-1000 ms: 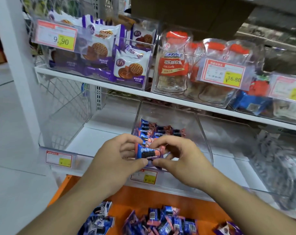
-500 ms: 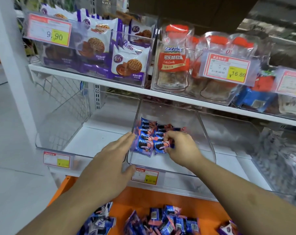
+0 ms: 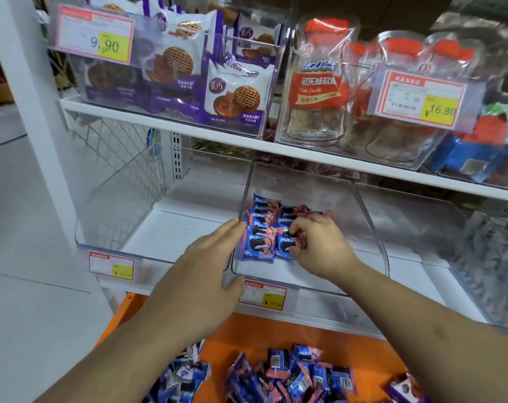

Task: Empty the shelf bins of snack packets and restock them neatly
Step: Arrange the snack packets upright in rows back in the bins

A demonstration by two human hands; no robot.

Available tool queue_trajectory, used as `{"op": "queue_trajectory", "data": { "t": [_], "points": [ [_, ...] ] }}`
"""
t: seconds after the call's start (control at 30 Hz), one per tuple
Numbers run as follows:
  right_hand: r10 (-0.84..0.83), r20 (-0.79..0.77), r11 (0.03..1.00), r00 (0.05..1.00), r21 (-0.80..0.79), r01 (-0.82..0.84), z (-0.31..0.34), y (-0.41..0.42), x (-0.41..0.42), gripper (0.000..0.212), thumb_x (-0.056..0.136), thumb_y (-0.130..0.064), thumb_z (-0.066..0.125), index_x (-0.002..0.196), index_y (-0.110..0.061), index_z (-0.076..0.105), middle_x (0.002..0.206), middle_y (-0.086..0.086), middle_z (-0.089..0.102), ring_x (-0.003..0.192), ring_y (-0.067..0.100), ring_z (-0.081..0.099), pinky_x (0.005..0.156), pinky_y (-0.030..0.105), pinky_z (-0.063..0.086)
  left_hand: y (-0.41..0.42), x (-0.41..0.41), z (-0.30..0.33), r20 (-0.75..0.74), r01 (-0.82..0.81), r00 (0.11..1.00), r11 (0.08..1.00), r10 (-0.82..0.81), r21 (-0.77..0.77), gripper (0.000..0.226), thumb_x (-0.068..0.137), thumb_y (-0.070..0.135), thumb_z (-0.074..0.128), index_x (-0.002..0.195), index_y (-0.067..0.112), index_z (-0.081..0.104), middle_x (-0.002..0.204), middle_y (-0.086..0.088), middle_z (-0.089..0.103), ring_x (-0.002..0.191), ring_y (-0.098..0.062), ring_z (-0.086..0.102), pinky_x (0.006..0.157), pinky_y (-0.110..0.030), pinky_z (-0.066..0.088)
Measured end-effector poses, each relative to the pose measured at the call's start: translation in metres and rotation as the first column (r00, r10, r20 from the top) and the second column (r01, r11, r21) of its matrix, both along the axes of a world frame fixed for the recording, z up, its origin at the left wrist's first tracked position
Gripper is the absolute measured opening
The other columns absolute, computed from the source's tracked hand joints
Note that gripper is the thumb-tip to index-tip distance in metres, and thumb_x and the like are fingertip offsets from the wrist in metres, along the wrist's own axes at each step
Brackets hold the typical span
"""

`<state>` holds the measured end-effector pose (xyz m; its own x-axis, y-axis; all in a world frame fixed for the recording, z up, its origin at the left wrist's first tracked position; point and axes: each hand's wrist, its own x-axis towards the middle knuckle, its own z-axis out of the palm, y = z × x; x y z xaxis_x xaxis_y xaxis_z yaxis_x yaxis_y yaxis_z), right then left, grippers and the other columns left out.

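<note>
Right hand (image 3: 319,245): grip narrow, fingers curled and pinching a snack packet (image 3: 286,242) at the front of the right-hand row inside the middle clear bin (image 3: 372,228) on the lower shelf (image 3: 171,228).

Left hand (image 3: 200,274): grip wide, fingers straight and together, fingertips against the left outer wall of the same bin, level with the left row; the thumb lies by the bin's front corner.

Stacked packets (image 3: 260,228): blue and pink wrappers with a dark sandwich biscuit printed on them, laid in two overlapping rows running front to back along the left half of the bin floor. The right half of the bin floor is bare.

Loose packets (image 3: 290,376): same wrapper, heaped untidily on the orange surface (image 3: 247,335) below the shelf, at the bottom of the view.

Left bin (image 3: 116,205): clear, beside the middle one, a price tag (image 3: 112,264) on its front lip. A second tag (image 3: 263,295) sits on the middle bin's front.

Right bin (image 3: 421,228): clear, touching the middle bin; contents cannot be told.

Upper shelf (image 3: 276,146): a bin of purple biscuit packs (image 3: 232,97) tagged 9.90, then a bin of clear bags with orange labels (image 3: 316,91) tagged 16.80.
</note>
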<state>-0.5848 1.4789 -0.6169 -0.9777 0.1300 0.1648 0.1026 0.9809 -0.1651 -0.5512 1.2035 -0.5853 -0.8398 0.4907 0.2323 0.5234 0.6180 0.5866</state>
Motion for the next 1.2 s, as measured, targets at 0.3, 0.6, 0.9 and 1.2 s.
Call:
{"op": "queue_trajectory", "data": {
  "t": [0.3, 0.6, 0.9, 1.2],
  "points": [
    [0.231, -0.307, 0.904, 0.923, -0.282, -0.320, 0.050, -0.025, 0.131, 0.025, 0.090, -0.013, 0.076, 0.111, -0.026, 0.070, 0.115, -0.010, 0.062, 0.107, 0.009, 0.060, 0.085, 0.015, 0.044, 0.001, 0.027, 0.020, 0.019, 0.108, 0.994, 0.988, -0.111, 0.111, 0.050, 0.096, 0.036, 0.067, 0.144, 0.046, 0.053, 0.138, 0.031, 0.055, 0.125, 0.009, 0.050, 0.100, -0.013, 0.040],
    [0.193, 0.311, 0.944, 0.931, -0.317, -0.090, -0.102, 0.010, 0.217, 0.045, 0.089, -0.030, 0.069, 0.133, -0.024, 0.065, 0.125, -0.004, 0.062, 0.113, 0.015, 0.060, 0.094, 0.023, 0.044, 0.010, 0.074, -0.103, 0.353, 0.370, 0.901, 0.871, -0.251, -0.324, 0.041, 0.096, 0.044, 0.067, 0.136, 0.037, 0.059, 0.118, 0.015, 0.060, 0.113, -0.007, 0.058, 0.088, -0.021, 0.046],
    [0.069, 0.560, 0.968, 0.825, -0.239, 0.082, -0.221, 0.045, 0.210, 0.063, 0.095, -0.023, 0.067, 0.154, -0.026, 0.046, 0.155, 0.007, 0.047, 0.142, 0.032, 0.048, 0.109, 0.046, 0.051, 0.024, 0.057, -0.238, 0.513, 0.305, 0.857, 0.853, -0.051, -0.424, 0.067, 0.096, 0.029, 0.072, 0.157, 0.027, 0.042, 0.161, -0.002, 0.042, 0.145, -0.024, 0.044, 0.116, -0.030, 0.036],
    [-0.035, 0.507, 0.989, 0.861, -0.104, 0.101, -0.278, 0.054, 0.196, 0.059, 0.084, -0.004, 0.069, 0.138, -0.026, 0.061, 0.125, 0.001, 0.053, 0.121, 0.028, 0.050, 0.097, 0.039, 0.052, 0.034, 0.050, -0.310, 0.483, 0.209, 0.876, 0.905, -0.005, -0.370, 0.057, 0.091, 0.018, 0.077, 0.142, 0.032, 0.057, 0.143, 0.010, 0.044, 0.127, -0.017, 0.052, 0.114, -0.034, 0.044]
  ]
}}
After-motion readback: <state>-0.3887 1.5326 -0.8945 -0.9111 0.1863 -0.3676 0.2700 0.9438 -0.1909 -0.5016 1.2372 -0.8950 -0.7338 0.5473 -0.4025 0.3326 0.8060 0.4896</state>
